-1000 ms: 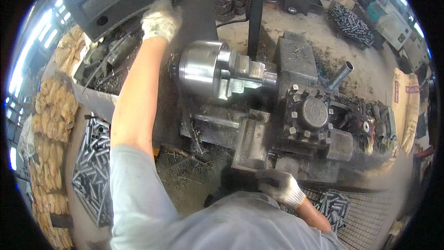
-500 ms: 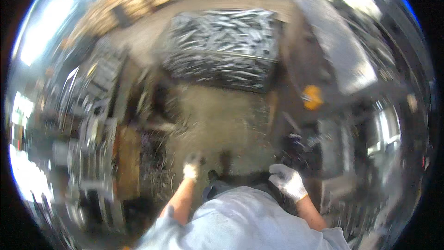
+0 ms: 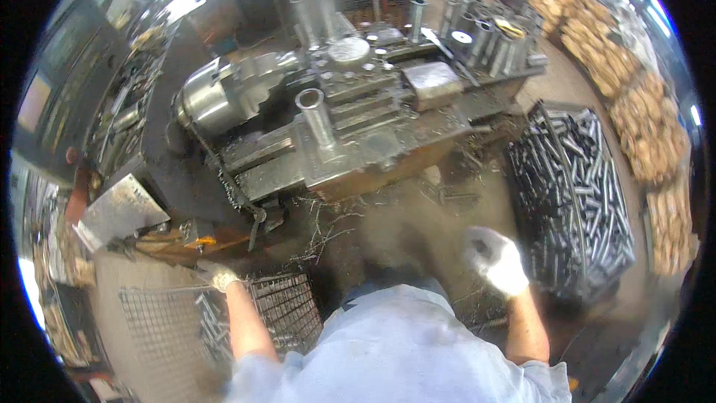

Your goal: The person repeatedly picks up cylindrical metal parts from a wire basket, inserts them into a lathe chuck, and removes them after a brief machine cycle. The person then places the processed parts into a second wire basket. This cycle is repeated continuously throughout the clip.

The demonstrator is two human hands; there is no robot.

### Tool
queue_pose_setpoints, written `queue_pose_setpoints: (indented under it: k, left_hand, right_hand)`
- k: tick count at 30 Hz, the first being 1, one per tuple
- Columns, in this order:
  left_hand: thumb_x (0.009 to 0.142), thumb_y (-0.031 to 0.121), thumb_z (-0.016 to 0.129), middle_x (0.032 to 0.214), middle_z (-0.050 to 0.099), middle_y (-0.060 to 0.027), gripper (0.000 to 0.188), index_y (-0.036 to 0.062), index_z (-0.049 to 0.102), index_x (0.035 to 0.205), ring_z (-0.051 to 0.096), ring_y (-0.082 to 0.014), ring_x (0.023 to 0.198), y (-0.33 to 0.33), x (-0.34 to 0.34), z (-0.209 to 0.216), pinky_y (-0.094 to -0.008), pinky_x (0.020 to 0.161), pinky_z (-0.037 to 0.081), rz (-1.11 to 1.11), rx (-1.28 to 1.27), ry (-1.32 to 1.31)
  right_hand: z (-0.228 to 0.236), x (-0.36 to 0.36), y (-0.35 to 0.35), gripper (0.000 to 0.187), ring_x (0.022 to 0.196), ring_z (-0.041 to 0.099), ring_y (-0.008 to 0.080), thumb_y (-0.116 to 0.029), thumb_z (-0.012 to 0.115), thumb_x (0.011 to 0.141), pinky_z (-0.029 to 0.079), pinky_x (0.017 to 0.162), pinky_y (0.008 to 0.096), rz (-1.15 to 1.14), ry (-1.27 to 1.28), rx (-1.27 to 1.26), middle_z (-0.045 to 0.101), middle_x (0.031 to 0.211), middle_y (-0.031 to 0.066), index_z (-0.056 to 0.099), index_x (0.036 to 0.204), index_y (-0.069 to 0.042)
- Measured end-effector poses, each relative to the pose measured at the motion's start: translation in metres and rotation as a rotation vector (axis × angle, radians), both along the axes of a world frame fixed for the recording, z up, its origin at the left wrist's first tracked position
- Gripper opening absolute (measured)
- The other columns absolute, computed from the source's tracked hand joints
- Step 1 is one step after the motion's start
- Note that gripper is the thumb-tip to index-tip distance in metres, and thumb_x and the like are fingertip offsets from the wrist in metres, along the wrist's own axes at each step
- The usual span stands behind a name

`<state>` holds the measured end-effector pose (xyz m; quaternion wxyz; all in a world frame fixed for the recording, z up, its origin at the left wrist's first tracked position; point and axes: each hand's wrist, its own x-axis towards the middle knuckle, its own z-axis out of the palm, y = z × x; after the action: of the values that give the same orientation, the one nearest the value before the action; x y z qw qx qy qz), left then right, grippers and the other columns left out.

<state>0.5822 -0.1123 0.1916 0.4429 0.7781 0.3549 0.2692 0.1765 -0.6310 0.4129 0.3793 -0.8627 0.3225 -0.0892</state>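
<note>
My left hand (image 3: pixel 217 276), in a white glove, rests low on the top rim of a wire basket (image 3: pixel 153 313) that holds several short metal tubes (image 3: pixel 211 326). Whether its fingers grip the wire is unclear. My right hand (image 3: pixel 496 260), also gloved and blurred by motion, hangs in the air with nothing in it, just left of a large crate (image 3: pixel 593 254) full of grey metal tubes (image 3: pixel 582 179). A lathe (image 3: pixel 335 127) with a shiny chuck (image 3: pixel 200 101) and an upright tube (image 3: pixel 317 116) on its carriage stands ahead of me.
Several upright tubes (image 3: pixel 477 30) stand on the lathe's far end. Metal shavings (image 3: pixel 321 227) litter the floor under the machine. A control cabinet (image 3: pixel 67 82) is at the left, stacked sacks (image 3: pixel 649 127) at the right, and a metal sheet (image 3: pixel 119 209) leans at the lower left.
The view has swung round sharply. My left hand came down from the machine's control panel to the wire basket's rim. My right hand has moved from beside the lathe toward the tube crate.
</note>
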Motion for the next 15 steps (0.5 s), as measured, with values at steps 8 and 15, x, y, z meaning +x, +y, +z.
queue_pose_setpoints:
  k: [8,15]
  left_hand:
    - [0.112,0.043,0.050,0.141,0.064,-0.0271,0.057,-0.0042,0.059,0.143,0.065,-0.0416,0.121,0.008,-0.023,0.018,-0.0466,0.106,0.048,-0.256,0.313,0.108]
    - [0.111,0.044,0.052,0.136,0.064,-0.0145,0.052,0.0094,0.055,0.150,0.062,-0.0328,0.120,0.003,0.001,0.034,-0.0489,0.102,0.052,-0.238,-0.736,-0.103]
  right_hand:
    - [0.051,0.180,-0.087,0.041,0.094,0.077,0.0263,-0.008,0.079,0.085,0.061,0.085,0.0368,0.452,-0.291,-0.100,0.077,0.110,0.0154,0.073,0.125,-0.003]
    - [0.089,0.304,-0.163,0.042,0.088,0.076,0.0266,-0.004,0.080,0.081,0.060,0.080,0.0380,0.723,-0.500,-0.096,0.076,0.102,0.0136,0.073,0.122,-0.003]
